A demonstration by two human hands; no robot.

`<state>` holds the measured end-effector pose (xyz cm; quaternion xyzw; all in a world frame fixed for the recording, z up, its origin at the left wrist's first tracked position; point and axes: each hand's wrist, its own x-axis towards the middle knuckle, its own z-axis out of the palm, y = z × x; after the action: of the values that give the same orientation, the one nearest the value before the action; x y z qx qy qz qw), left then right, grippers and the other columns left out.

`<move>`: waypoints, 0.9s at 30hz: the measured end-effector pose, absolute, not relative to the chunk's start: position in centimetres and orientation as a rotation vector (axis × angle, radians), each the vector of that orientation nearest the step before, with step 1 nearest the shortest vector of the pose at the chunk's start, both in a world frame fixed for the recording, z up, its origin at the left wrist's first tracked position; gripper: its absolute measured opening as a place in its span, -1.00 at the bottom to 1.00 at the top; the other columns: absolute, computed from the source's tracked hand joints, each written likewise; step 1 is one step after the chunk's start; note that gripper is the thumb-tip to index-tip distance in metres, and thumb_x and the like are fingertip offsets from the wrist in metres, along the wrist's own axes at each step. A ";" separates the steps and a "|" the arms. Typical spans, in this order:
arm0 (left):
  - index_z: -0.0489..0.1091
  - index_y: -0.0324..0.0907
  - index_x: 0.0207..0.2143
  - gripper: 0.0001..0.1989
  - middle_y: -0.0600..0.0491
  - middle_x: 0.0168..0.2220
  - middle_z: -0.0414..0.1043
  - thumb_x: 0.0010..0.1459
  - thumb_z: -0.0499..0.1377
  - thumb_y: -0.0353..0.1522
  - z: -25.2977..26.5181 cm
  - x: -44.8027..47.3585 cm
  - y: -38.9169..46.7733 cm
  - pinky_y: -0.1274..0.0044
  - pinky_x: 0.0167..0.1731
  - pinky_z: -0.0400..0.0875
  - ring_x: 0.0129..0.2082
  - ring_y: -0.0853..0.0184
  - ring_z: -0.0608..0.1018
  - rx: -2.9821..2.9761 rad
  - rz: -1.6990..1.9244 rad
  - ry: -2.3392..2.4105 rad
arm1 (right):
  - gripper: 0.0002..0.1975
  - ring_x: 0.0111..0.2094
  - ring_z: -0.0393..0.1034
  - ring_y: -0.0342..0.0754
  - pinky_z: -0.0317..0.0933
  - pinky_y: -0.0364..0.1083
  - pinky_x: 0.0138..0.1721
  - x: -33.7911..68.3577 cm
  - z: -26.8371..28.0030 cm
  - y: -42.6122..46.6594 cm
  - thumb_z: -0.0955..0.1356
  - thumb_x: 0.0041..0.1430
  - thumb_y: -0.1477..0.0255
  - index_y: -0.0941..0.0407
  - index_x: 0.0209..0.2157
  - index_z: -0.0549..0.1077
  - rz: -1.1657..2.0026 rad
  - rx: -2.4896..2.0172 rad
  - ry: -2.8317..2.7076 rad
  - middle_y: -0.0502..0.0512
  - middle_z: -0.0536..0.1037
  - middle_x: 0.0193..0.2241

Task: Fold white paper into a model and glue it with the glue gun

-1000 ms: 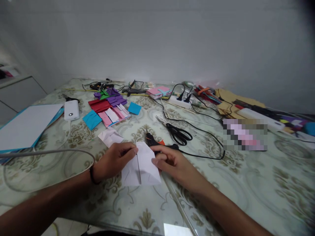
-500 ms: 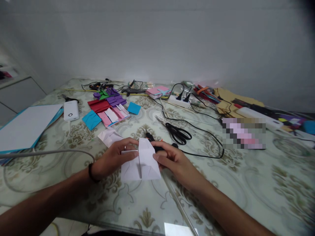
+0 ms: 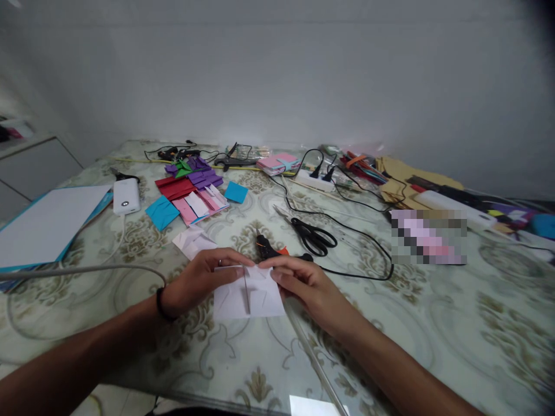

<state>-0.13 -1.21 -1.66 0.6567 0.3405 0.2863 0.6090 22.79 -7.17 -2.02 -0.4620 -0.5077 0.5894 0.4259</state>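
Observation:
A folded sheet of white paper (image 3: 234, 300) lies between my hands near the table's front, with a slit or fold edge running down its middle. My left hand (image 3: 206, 271) pinches its top left part, thumb on top and fingers behind. At the top right, my right hand (image 3: 299, 280) grips the same paper with thumb and forefinger. Both forefingers nearly meet at the upper edge. Just beyond them lies a black glue gun (image 3: 265, 247) with an orange trigger. Another folded white paper (image 3: 193, 241) rests beyond my left hand.
Black scissors (image 3: 314, 234) lie past the glue gun. Folded coloured papers (image 3: 176, 188) are spread at the back left, near a white power bank (image 3: 126, 195). A power strip (image 3: 314, 180) with black cords stands at the back. A clear stick (image 3: 314, 358) lies front right.
The upright right flap of the white paper has been folded down toward me, so the glue gun behind it now shows. My right forefinger has moved in toward the left one.

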 end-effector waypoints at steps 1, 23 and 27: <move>0.60 -0.14 -0.18 -0.81 0.00 -0.24 0.60 0.19 0.26 -0.31 -1.6 -0.1 -1.2 0.57 -0.37 0.34 -0.32 0.33 0.54 1.559 0.662 0.791 | -0.72 -0.42 0.39 -0.11 0.33 -0.14 -0.36 22.8 -1.9 -7.2 0.39 0.21 0.21 0.07 -0.14 0.60 1.468 -1.157 -1.279 0.02 0.52 -0.44; 0.57 -0.18 -0.24 -0.89 0.06 -0.30 0.61 0.16 0.27 -0.42 -1.1 0.4 -2.5 0.58 -0.23 0.43 -0.31 0.39 0.60 2.034 0.689 0.767 | -0.67 -0.51 0.15 -0.17 0.03 -0.19 -0.52 21.5 -2.4 -7.9 0.42 0.18 0.19 0.11 -0.15 0.37 1.362 -1.253 -1.413 -0.10 0.32 -0.52; 0.53 -0.16 -0.13 -0.79 0.05 -0.19 0.60 0.15 0.27 -0.44 -1.0 0.3 -2.8 0.57 -0.17 0.43 -0.21 0.36 0.60 2.000 0.733 0.780 | -0.67 -0.48 0.21 -0.15 0.10 -0.17 -0.49 21.5 -2.4 -8.1 0.39 0.20 0.16 0.16 -0.37 0.42 1.382 -1.293 -1.486 -0.02 0.37 -0.50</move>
<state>0.31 -2.79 -0.97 0.7989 0.3115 0.2928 0.4231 21.50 -8.06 -2.36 -0.5015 -0.5763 0.5359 0.3593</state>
